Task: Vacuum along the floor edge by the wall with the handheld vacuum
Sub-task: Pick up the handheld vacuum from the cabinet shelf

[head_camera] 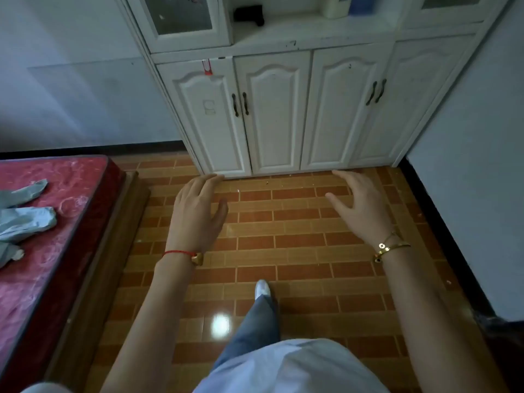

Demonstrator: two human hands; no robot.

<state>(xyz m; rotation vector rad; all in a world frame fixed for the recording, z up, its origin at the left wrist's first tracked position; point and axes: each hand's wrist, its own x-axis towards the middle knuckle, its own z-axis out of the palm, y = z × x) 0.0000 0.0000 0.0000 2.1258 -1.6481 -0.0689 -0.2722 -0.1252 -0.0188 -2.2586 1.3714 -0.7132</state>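
Note:
No handheld vacuum shows anywhere in the head view. My left hand (197, 211) is stretched out in front of me, palm down, fingers relaxed and holding nothing. My right hand (360, 205) is out the same way to the right, fingers spread and empty. Both hover over the brick-patterned tile floor (283, 245). The floor edge (286, 175) runs under the white cabinet just beyond my fingertips, with small white crumbs scattered along it. A black skirting strip (442, 222) lines the right wall.
A white cabinet (272, 114) with four lower doors fills the far side. A bed with a red mattress (48, 222) and wooden frame stands at the left, pale blue cloth (25, 222) lying on it. My leg and white shoe (262, 289) are below centre.

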